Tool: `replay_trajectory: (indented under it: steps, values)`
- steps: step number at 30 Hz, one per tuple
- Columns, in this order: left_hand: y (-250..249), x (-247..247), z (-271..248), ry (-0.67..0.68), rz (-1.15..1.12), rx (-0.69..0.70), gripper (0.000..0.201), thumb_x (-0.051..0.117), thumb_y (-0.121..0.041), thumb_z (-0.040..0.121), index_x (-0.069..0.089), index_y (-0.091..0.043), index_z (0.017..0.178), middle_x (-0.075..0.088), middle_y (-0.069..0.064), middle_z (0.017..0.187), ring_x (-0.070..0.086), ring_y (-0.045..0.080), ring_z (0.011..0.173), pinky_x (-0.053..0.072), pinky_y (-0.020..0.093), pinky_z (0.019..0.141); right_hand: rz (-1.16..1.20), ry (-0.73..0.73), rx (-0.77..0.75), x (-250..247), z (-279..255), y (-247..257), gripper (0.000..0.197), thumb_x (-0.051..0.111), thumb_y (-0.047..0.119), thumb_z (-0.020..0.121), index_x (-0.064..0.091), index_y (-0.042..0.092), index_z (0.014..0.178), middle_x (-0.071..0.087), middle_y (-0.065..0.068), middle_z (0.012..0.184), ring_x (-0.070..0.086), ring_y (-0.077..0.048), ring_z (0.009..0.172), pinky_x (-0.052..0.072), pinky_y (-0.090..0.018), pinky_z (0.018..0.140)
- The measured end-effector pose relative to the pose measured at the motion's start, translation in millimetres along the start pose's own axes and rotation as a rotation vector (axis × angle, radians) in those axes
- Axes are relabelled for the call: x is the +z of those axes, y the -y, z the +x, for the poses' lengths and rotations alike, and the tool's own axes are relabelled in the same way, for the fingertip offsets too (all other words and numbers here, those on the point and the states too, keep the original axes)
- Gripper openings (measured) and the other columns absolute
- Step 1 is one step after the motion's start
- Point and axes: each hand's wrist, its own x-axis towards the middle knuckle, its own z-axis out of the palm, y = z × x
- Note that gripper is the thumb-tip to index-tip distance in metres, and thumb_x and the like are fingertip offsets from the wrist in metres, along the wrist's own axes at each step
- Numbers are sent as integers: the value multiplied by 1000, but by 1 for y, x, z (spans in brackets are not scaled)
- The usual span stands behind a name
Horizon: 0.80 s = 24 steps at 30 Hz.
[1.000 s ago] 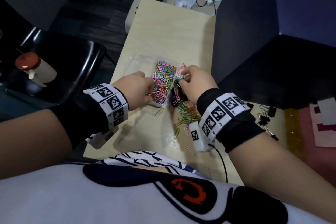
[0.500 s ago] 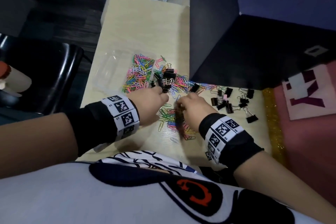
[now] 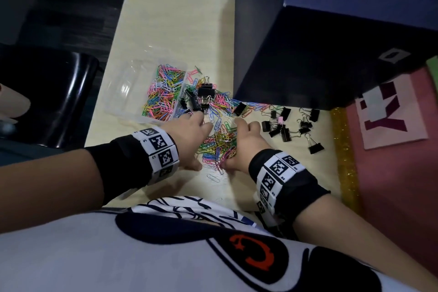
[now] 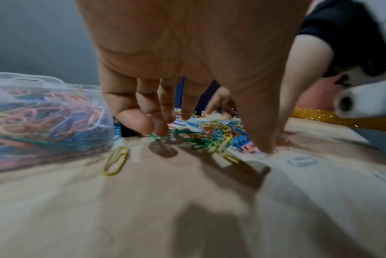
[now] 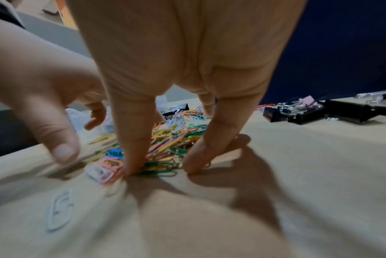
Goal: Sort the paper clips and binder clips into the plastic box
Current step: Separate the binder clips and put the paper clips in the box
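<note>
Both hands have dropped back from the clear plastic box [image 3: 132, 92] to the loose pile of coloured paper clips [image 3: 219, 147] on the pale wooden tabletop [image 3: 173, 31]. Left hand [image 3: 189, 135] and right hand [image 3: 246, 142] sit on either side of the pile, fingers [image 5: 132, 148] spread apart and pointing down, tips touching clips and tabletop. Neither hand grips anything that shows. Beyond the left fingers stands the box, one side full of paper clips. Black metal binder clips [image 3: 284, 125] lie past the right fingers, more beside the box. Both wrist views are blurry, so single clips under the fingertips are hard to make out.
</note>
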Motion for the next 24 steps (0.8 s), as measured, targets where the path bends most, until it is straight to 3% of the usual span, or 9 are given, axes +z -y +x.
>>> replay_trajectory:
  steps: [3, 7, 11, 15, 19, 24]
  values:
    - [-9, 1, 1, 32, 29, 21, 79, 74, -47, 73, 35, -15, 134, 40, 10, 126, 48, 30, 114, 45, 39, 89, -31, -8, -138, 1, 4, 0, 79, 77, 33, 73, 32, 30, 138, 27, -4, 121, 56, -26, 99, 50, -35, 91]
    - [-14, -3, 8, 12, -42, -3, 49, 60, -30, 90, 40, -11, 131, 46, 12, 120, 54, 31, 110, 44, 36, 79, -33, -9, -204, -1, 10, 0, 46, 66, 19, 83, 48, 24, 124, 33, -5, 116, 55, -28, 93, 49, -35, 87]
    - [-11, -4, 14, -6, -26, 11, 32, 53, -25, 95, 47, -9, 122, 52, 12, 116, 57, 30, 105, 39, 32, 71, -36, -23, -207, -4, 14, -2, 38, 53, 6, 85, 54, 22, 120, 38, -7, 114, 55, -30, 93, 49, -35, 85]
    - [-7, -6, 15, -15, -26, 11, 30, 53, -29, 95, 52, -11, 118, 54, 11, 115, 57, 29, 104, 45, 35, 78, -52, -60, -165, -9, 18, -5, 30, 51, 5, 86, 58, 20, 111, 45, -9, 114, 54, -30, 99, 43, -28, 80]
    - [-1, -9, 12, -52, -97, 0, 33, 54, -33, 94, 53, -11, 119, 55, 10, 116, 55, 29, 107, 46, 36, 83, -50, -82, -144, -22, 21, -3, 16, 58, 12, 88, 62, 20, 102, 53, -6, 117, 56, -24, 100, 44, -27, 82]
    - [13, -16, 1, -226, -245, -18, 36, 58, -35, 91, 56, -14, 120, 58, 8, 115, 55, 28, 107, 46, 35, 89, 36, -133, -150, -42, 21, 7, 11, 64, 19, 88, 65, 23, 98, 59, -1, 111, 56, -19, 100, 41, -24, 82]
